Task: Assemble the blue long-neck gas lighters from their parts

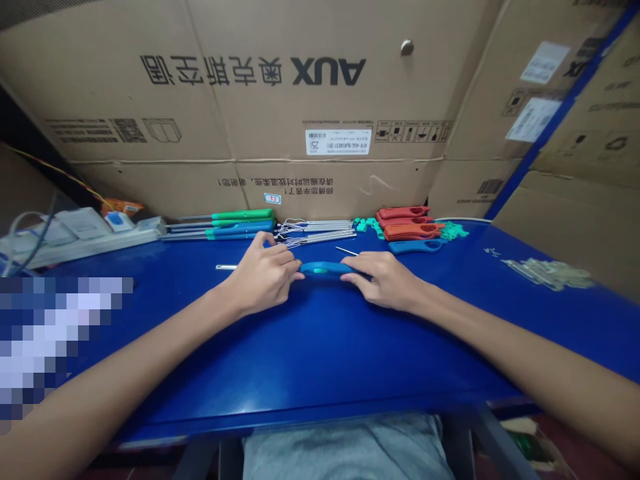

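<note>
A blue long-neck lighter (325,268) with a green button is held level between my two hands, just above the table. My left hand (265,273) pinches its left end, and a metal tube (227,267) sticks out beyond that hand. On the right end of the handle, the thumb and fingers of my right hand (383,277) are closed. A thin dark metal rod (347,251) shows right behind the right fingers; whether that hand holds it or it lies on the table, I cannot tell.
Behind my hands lie green and blue lighters (243,223), metal tubes with wires (320,230), small green parts (367,225) and red and orange handle shells (407,223). Clear plastic pieces (547,272) lie to the right. A power strip (85,240) stands left, with cardboard (265,140) behind the blue table (320,360).
</note>
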Demonstrator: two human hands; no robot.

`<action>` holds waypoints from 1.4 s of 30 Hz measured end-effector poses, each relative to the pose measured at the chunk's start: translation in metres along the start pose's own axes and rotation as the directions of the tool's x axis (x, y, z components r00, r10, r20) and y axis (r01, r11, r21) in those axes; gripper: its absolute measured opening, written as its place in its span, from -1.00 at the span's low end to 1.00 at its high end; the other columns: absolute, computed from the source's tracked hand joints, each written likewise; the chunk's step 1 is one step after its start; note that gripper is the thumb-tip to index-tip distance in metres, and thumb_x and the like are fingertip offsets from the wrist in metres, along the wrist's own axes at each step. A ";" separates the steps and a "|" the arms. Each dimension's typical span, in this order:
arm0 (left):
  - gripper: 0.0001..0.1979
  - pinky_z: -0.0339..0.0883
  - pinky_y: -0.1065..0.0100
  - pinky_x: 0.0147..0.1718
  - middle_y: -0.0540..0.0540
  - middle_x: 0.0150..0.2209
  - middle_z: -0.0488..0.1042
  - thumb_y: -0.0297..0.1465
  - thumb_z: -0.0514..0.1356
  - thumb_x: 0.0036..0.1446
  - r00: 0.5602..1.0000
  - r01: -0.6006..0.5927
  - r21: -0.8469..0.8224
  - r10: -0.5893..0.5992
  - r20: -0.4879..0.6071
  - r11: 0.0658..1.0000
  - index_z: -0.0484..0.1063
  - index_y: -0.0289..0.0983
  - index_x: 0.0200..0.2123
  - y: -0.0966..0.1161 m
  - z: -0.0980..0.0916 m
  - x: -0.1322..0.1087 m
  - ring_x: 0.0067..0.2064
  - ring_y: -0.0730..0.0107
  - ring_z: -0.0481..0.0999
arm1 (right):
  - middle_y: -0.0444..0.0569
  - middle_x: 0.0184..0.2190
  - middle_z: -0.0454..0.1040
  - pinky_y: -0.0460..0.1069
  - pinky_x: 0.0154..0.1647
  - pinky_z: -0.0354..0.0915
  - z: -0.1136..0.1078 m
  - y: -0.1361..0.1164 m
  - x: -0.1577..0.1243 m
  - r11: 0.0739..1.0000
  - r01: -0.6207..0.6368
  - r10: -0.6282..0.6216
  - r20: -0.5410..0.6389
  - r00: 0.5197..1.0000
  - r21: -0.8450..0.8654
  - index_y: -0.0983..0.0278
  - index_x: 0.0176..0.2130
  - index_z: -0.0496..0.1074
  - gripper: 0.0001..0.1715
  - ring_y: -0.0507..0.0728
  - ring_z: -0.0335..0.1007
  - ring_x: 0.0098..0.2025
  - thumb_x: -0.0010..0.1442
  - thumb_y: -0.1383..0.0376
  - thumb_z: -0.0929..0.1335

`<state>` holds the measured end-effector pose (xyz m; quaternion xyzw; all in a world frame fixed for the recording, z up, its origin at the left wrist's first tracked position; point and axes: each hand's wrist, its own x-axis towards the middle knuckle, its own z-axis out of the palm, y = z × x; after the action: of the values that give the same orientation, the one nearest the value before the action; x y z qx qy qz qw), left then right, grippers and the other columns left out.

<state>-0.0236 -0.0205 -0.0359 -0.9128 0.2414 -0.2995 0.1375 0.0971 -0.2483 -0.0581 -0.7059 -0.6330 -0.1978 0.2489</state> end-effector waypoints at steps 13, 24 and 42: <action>-0.65 0.12 -0.04 -0.04 -0.16 -0.36 0.57 -0.17 0.07 0.25 0.962 0.203 -0.029 -0.194 0.195 0.979 0.52 -0.29 -0.20 -0.012 -0.007 -0.002 -0.27 0.15 0.54 | 0.02 -0.38 0.54 -0.05 -0.38 0.29 0.002 0.008 0.001 0.998 0.060 -0.058 -0.142 0.988 0.015 0.35 -0.20 0.50 -0.80 0.06 0.38 -0.42 0.26 0.31 0.31; -0.66 0.24 0.14 -0.07 -0.20 -0.15 0.57 -0.28 -0.01 0.33 0.998 0.061 -0.074 -0.059 0.018 0.995 0.40 -0.36 -0.02 0.007 -0.007 0.004 -0.15 0.22 0.54 | 0.06 -0.29 0.57 0.02 -0.25 0.41 0.001 -0.001 0.002 0.996 0.094 -0.092 -0.109 0.990 0.007 0.32 -0.11 0.50 -0.74 0.13 0.47 -0.30 0.28 0.26 0.30; -0.73 0.39 0.25 -0.21 -0.12 -0.29 0.61 -0.35 0.05 0.26 0.988 0.116 -0.130 -0.128 -0.089 0.985 0.52 -0.30 -0.16 -0.013 -0.010 -0.004 -0.30 0.30 0.57 | 0.03 -0.38 0.52 0.03 -0.30 0.34 -0.011 0.017 0.001 0.999 0.039 -0.040 -0.192 0.981 -0.012 0.32 -0.27 0.47 -0.87 0.12 0.41 -0.35 0.18 0.31 0.34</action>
<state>-0.0272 -0.0083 -0.0248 -0.9170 0.2096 -0.3358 0.0498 0.1150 -0.2553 -0.0500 -0.6718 -0.6189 -0.2728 0.3020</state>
